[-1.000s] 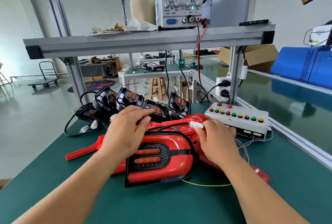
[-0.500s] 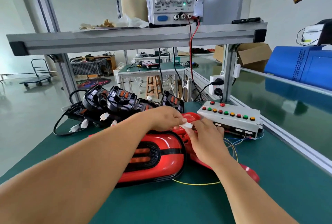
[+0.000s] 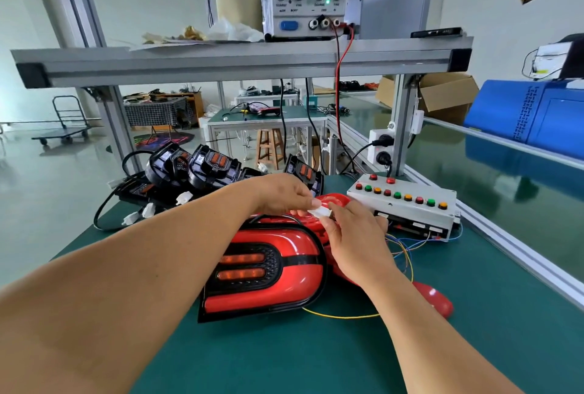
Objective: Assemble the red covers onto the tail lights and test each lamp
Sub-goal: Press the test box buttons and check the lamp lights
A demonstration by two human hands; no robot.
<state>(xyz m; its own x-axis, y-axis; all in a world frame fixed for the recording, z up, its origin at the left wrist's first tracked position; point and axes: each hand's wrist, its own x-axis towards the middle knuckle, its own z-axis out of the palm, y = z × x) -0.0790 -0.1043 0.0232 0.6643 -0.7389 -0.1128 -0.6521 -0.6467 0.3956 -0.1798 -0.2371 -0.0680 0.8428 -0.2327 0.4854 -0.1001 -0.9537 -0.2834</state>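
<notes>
- Tail light (image 3: 268,270), red cover fitted, lies on the green table (image 3: 316,355); bare black lamps (image 3: 208,166) are piled behind it, leftward.
- Left hand (image 3: 281,193) has left the cover and crossed behind the lamp, its grip now pinching the white connector (image 3: 320,212).
- Right hand (image 3: 350,235) pinches the same connector; the button box (image 3: 407,204) sits right of the lamp. Plugging in for the test looks imminent.

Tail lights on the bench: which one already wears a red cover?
The tail light nearest the person: its front is glossy red, while the pile behind is bare black.
</notes>
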